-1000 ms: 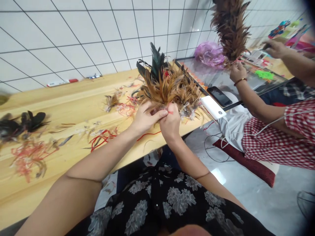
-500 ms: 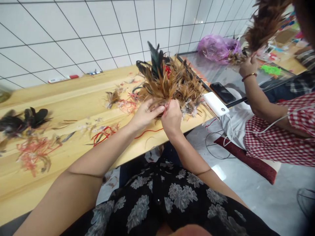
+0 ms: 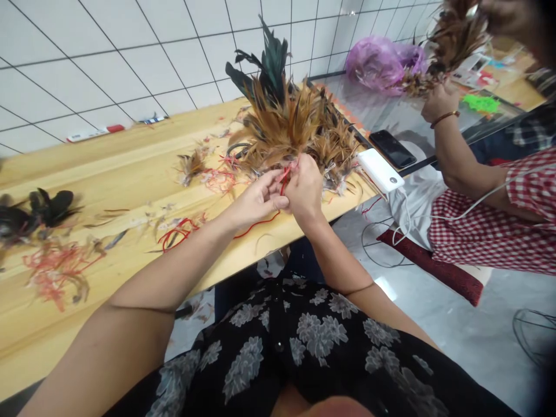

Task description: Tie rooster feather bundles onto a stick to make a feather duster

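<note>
A bunch of brown feathers (image 3: 282,124) with tall dark green feathers (image 3: 271,61) fans up from between my hands, over more brown feathers on the table. My right hand (image 3: 307,188) is closed around its bound base. My left hand (image 3: 260,200) sits just beside it, fingers curled and pinching a red cord (image 3: 284,174) near that base. Loose red cord (image 3: 256,222) trails over the wooden table below. Fingertips of my right hand are partly hidden by its own knuckles.
A small feather tuft (image 3: 191,167), black feathers (image 3: 51,205) and red scraps (image 3: 56,266) lie left. A marker (image 3: 95,133) lies by the wall. At right are a white power bank (image 3: 380,171), a phone (image 3: 392,147), a purple bag (image 3: 382,65) and another person's hand (image 3: 441,104) holding feathers.
The feather bunch now stands higher in view, its dark feathers spread. My left hand has come off the feathers to the red cord. The other person's second hand has appeared at their feathers.
</note>
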Demonstrator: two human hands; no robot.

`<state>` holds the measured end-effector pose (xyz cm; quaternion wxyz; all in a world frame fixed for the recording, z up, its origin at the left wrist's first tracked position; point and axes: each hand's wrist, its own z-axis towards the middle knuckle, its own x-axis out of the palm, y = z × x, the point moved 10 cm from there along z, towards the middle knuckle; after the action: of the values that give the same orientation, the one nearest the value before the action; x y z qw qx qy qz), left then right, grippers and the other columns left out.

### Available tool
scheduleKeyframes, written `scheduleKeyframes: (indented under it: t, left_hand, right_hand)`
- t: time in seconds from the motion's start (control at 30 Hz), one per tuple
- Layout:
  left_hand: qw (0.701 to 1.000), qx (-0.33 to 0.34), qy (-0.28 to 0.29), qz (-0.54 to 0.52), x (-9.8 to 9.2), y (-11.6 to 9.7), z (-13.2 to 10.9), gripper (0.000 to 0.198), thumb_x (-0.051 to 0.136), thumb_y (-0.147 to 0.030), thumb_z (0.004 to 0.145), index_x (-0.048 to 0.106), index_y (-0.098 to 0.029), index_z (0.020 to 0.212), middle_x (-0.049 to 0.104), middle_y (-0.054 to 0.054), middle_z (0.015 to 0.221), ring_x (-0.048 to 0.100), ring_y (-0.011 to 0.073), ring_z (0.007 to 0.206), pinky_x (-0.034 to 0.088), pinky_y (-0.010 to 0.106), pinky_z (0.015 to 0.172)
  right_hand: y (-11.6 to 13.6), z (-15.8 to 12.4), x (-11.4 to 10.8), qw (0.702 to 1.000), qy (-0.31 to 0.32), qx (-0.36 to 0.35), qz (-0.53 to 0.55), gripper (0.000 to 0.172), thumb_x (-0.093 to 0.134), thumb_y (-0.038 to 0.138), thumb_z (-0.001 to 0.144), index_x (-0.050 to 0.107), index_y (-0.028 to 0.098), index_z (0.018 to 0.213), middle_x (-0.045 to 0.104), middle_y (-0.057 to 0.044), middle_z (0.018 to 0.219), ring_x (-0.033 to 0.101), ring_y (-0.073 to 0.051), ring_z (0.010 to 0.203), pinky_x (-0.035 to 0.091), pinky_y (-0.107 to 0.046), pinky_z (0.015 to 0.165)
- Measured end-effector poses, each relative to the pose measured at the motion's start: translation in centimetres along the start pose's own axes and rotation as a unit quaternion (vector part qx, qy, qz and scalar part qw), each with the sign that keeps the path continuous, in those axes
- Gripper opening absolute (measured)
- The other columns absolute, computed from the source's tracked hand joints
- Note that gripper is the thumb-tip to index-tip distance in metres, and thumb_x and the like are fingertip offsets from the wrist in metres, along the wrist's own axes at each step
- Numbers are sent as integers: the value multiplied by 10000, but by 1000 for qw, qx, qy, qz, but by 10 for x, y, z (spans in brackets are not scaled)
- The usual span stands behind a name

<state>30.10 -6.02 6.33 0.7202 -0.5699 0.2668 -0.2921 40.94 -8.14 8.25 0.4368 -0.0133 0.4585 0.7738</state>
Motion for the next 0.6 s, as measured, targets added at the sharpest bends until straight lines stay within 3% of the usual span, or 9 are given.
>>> scheduleKeyframes:
  t: [0.07, 0.17, 0.23, 0.3, 0.4, 0.47, 0.5, 0.57, 0.6]
  left_hand:
    - [998, -19, 0, 52, -1, -2, -6, 556, 707, -686, 937, 680, -215, 1231, 622, -10, 691, 566, 140, 561, 464, 257, 550]
    - [958, 76, -37, 274, -9, -38, -19, 395, 504, -491, 1088, 714, -184, 956, 634, 21, 697, 569, 148, 608, 429, 274, 589]
    - [871, 197, -38, 448, 6, -71, -33, 339, 481, -313, 1084, 683, -176, 849, 661, 47, 736, 591, 170, 665, 419, 298, 614]
    - [760, 305, -23, 573, 28, -96, -47, 310, 488, -185, 1043, 634, -183, 769, 615, 44, 684, 539, 175, 619, 364, 320, 570]
    - [642, 406, 8, 650, 48, -121, -56, 332, 480, -85, 1009, 584, -192, 713, 549, 28, 619, 497, 172, 575, 337, 338, 538]
    - [631, 400, 60, 662, 46, -127, -45, 345, 464, -97, 1023, 575, -195, 711, 541, 24, 620, 539, 173, 602, 354, 331, 548]
    - [648, 368, 91, 660, 40, -126, -34, 343, 465, -135, 1037, 576, -197, 719, 536, 20, 626, 569, 175, 632, 367, 319, 558]
    - [719, 278, 106, 628, 17, -119, -11, 327, 493, -266, 1053, 588, -209, 746, 528, 14, 650, 638, 188, 733, 425, 290, 604]
    - [763, 245, 73, 594, 1, -117, -3, 311, 521, -340, 1048, 605, -217, 775, 532, 13, 668, 666, 200, 796, 466, 283, 636]
  right_hand:
    - [1, 2, -6, 999, -9, -8, -34, 267, 339, 187, 1063, 585, 199, 961, 630, -90, 978, 650, -231, 1051, 576, -431, 1024]
    - [4, 5, -11, 991, 12, 10, -130, 279, 326, 151, 1059, 596, 181, 994, 629, -94, 1025, 652, -223, 1044, 560, -382, 972]
    - [6, 4, -10, 976, 50, 37, -207, 284, 329, 139, 1062, 611, 175, 1050, 637, -103, 1085, 664, -214, 1029, 543, -338, 914]
    - [10, 3, -7, 956, 91, 53, -273, 307, 320, 157, 1080, 624, 176, 1117, 646, -114, 1148, 681, -199, 981, 517, -297, 827]
    - [18, -2, 5, 930, 155, 30, -331, 366, 277, 204, 1109, 637, 184, 1170, 670, -128, 1209, 699, -194, 912, 455, -287, 702]
    - [26, -8, 17, 920, 206, -21, -332, 380, 270, 226, 1117, 643, 191, 1181, 689, -121, 1216, 698, -191, 902, 425, -292, 680]
    - [31, -12, 23, 915, 236, -50, -324, 380, 272, 228, 1118, 644, 193, 1183, 698, -114, 1207, 693, -185, 901, 417, -289, 683]
    - [40, -23, 33, 898, 298, -102, -305, 378, 275, 210, 1113, 646, 188, 1181, 713, -104, 1177, 675, -170, 898, 403, -278, 695]
    - [45, -28, 34, 889, 324, -124, -298, 379, 275, 193, 1107, 648, 183, 1173, 717, -100, 1155, 665, -165, 892, 395, -275, 696]
